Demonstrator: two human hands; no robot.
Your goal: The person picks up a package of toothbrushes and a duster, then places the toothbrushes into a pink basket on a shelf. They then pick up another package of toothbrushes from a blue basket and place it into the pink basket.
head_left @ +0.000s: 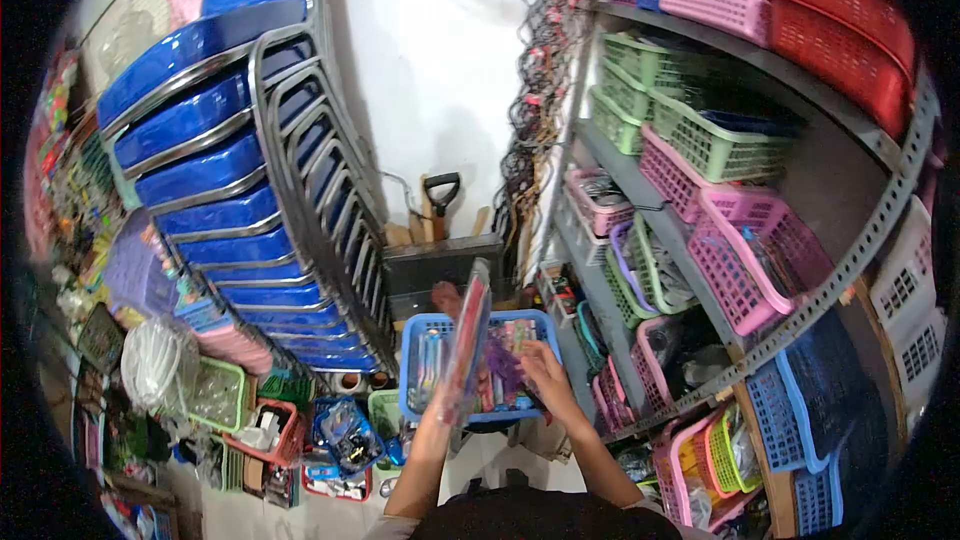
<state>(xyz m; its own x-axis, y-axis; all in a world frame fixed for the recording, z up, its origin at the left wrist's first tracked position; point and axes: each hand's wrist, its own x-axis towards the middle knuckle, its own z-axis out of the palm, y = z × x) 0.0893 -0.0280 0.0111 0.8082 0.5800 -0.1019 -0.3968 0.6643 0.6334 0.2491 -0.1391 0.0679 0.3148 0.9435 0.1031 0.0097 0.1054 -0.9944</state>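
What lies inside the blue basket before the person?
In the blue basket, colourful items and something purple show; the clear-wrapped packet in the left hand hides what lies behind it.

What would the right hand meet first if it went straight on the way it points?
Most likely the pinkish packets toward the far right of the blue plastic basket, just ahead of the right hand. Depth is unclear; it might pass above them.
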